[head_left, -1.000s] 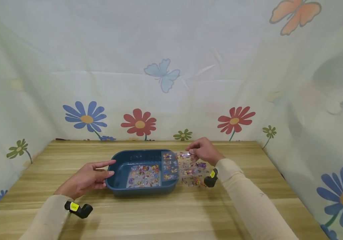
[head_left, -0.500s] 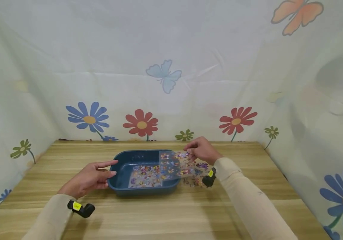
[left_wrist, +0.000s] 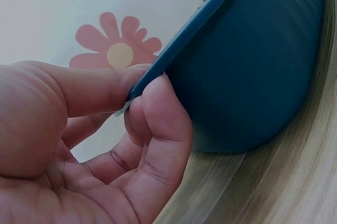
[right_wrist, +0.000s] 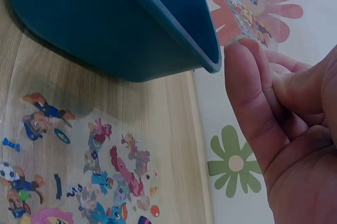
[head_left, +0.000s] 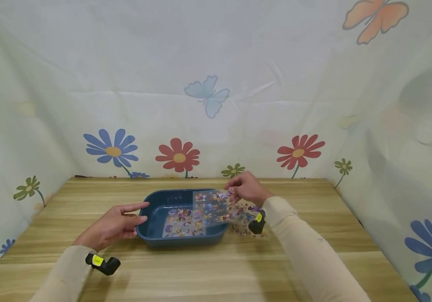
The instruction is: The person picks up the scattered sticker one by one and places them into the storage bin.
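Note:
A dark blue plastic basin (head_left: 152, 224) stands mid-table. My left hand (head_left: 112, 224) pinches its left rim; in the left wrist view the thumb and fingers (left_wrist: 166, 110) grip the lip from both sides. From its right edge, my right hand (head_left: 249, 188) holds a clear sticker sheet (head_left: 210, 205) with small cartoon figures, spread over the basin's right half. The right wrist view shows thumb and finger pinching that sheet's edge above the rim. Inside the basin lies another sticker sheet (head_left: 178, 224). On the table right of the basin lies a further sheet of stickers (right_wrist: 105, 166), partly under my right wrist.
The wood-grain table (head_left: 186, 272) is enclosed by a pale curtain (head_left: 144, 105) printed with flowers and butterflies. A black wrist camera (head_left: 102, 263) is strapped to the left sleeve, another camera (head_left: 257, 222) to the right one.
My right hand has moved left, carrying the held sticker sheet farther over the basin. More of the sheet on the table shows now. My left hand stays on the rim.

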The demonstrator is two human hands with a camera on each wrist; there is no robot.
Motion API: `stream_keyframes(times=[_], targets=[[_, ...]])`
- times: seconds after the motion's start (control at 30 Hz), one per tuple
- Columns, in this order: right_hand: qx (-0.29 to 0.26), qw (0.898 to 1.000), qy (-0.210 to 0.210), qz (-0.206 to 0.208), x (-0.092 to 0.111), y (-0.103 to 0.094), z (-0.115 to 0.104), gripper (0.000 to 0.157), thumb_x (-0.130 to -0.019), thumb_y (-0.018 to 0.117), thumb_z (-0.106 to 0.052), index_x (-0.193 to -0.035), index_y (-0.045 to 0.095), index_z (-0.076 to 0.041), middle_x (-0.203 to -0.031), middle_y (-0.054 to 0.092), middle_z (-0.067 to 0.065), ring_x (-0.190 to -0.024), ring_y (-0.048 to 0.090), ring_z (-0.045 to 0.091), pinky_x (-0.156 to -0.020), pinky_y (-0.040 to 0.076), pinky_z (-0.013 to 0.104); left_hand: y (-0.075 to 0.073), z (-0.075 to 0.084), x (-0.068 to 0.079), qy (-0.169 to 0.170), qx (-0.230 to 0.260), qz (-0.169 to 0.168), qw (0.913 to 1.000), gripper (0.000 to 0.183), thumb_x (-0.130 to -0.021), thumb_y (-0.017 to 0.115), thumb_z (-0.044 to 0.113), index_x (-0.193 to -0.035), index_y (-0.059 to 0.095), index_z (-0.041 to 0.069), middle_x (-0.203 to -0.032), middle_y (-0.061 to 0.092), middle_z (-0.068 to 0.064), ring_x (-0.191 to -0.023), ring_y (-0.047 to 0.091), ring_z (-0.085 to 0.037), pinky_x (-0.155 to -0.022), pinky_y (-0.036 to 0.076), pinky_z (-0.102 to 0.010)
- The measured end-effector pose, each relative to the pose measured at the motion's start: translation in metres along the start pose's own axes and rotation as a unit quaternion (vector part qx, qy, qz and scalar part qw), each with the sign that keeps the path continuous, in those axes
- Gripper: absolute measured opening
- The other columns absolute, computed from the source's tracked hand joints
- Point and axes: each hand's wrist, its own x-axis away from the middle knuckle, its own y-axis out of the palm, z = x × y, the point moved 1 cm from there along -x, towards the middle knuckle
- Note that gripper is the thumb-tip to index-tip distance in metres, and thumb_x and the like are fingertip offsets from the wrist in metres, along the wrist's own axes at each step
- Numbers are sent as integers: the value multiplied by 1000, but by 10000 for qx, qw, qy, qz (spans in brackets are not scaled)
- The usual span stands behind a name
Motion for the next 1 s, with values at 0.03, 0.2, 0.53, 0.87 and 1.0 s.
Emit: stream_keyframes(times=[0.03, 0.2, 0.53, 0.87, 1.0], targets=[[-4, 10000, 15, -8, 0, 1, -1, 22, -97, 54, 3, -114, 68, 9, -90, 68, 17, -66, 66, 18, -66, 61, 34, 0, 0, 0, 6, 2, -5, 10000, 74, -89, 74, 27, -153, 38, 18, -84, 61, -4, -68, 59, -16, -70, 58, -29], [-13, 10000, 61, -45, -1, 3, -1, 22, -97, 54, 3, -113, 68, 8, -91, 67, 17, -68, 66, 18, -68, 61, 36, 0, -1, -1, -21, 27, 27, 10000, 74, -88, 75, 28, -152, 40, 19, -83, 61, -4, -68, 59, -17, -70, 58, -29], [43, 10000, -50, -10, -10, 11, -4, 21, -95, 55, 5, -110, 70, 7, -89, 68, 16, -65, 67, 17, -66, 61, 34, 0, -1, -1, -47, 11, 80, 10000, 73, -87, 75, 28, -152, 40, 20, -84, 61, -5, -68, 59, -16, -70, 58, -28], [-120, 9999, -22, -107, -16, 18, -12, 20, -95, 55, 5, -107, 71, 5, -88, 68, 16, -65, 68, 18, -67, 61, 37, 0, -1, -2, -42, 47, 36, 10000, 72, -89, 73, 27, -152, 39, 20, -80, 59, -3, -67, 58, -16, -70, 57, -28], [-49, 9999, -45, -149, -17, 21, -16, 21, -96, 54, 4, -108, 71, 4, -89, 69, 17, -67, 68, 19, -69, 62, 39, 0, -1, -2, 8, 83, -29, 10000, 73, -89, 73, 25, -153, 37, 18, -78, 58, -2, -65, 58, -16, -69, 57, -28]])
